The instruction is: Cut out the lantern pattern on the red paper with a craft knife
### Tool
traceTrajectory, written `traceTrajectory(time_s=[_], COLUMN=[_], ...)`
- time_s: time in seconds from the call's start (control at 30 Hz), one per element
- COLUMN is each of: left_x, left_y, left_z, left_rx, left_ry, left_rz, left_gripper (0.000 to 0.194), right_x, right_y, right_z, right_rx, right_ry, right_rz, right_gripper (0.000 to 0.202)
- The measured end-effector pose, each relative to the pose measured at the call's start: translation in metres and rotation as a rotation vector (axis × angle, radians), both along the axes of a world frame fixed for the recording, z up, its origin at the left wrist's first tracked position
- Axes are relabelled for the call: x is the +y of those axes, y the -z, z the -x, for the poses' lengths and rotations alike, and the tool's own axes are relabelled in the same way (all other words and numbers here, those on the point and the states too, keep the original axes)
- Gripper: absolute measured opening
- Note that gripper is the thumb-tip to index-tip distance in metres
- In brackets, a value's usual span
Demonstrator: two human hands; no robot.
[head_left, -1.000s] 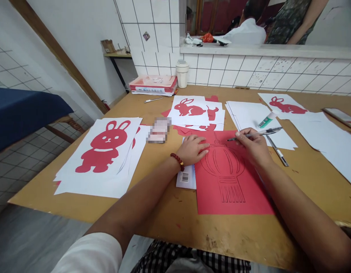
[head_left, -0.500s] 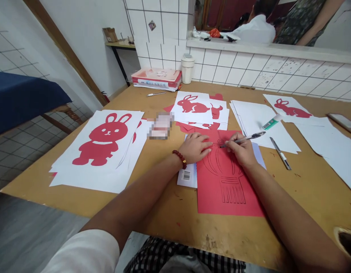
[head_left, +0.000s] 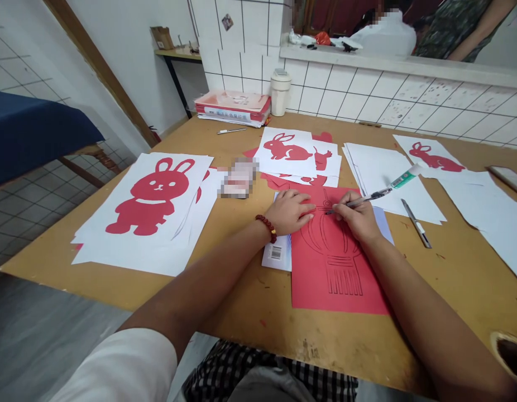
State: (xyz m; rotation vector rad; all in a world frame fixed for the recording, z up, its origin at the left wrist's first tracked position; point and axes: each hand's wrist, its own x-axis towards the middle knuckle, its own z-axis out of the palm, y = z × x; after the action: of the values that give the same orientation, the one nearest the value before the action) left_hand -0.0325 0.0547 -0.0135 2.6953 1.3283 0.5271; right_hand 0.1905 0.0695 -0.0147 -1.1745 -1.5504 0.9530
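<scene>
A red sheet (head_left: pixel 312 279) with a lantern drawn in dark lines lies on the wooden table (head_left: pixel 250 301). My left hand (head_left: pixel 288 212) rests with spread fingers on its upper left part. My right hand (head_left: pixel 359 216) grips a pen (head_left: pixel 367 199), whose tip touches the sheet near the top of the lantern. Under the red sheet, a pale booklet with a barcode (head_left: pixel 276 254) sticks out at the left. Right of my right hand are a green and white glue stick (head_left: pixel 405 176) and a utility knife (head_left: pixel 416 223).
Left lies white paper with a red standing rabbit (head_left: pixel 158 195). Behind are rabbit sheets (head_left: pixel 286 153), a stack of red-covered paper (head_left: pixel 233 109) and a white cup (head_left: pixel 280 92). White sheets (head_left: pixel 488 206) and a phone (head_left: pixel 507 180) lie right. People (head_left: pixel 388 33) show beyond the ledge.
The view has shifted slightly, so the table items sit a little higher. The pen tip has moved slightly over the top of the lantern drawing, while my left hand stays on the sheet.
</scene>
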Motion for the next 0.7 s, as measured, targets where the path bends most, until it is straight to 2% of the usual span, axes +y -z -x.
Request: traceTrajectory(time_s=[0.7], left_x=[0.0004], left_y=[0.0017], left_z=[-0.0003], left_rx=[-0.032], left_ry=[-0.003], left_rz=[0.002], left_gripper=[0.034], right_x=[-0.0023], right_y=[-0.0033], right_z=[0.0006], right_rx=[-0.018], right_ry=[-0.021], right_rz=[0.004], right_gripper=[0.021])
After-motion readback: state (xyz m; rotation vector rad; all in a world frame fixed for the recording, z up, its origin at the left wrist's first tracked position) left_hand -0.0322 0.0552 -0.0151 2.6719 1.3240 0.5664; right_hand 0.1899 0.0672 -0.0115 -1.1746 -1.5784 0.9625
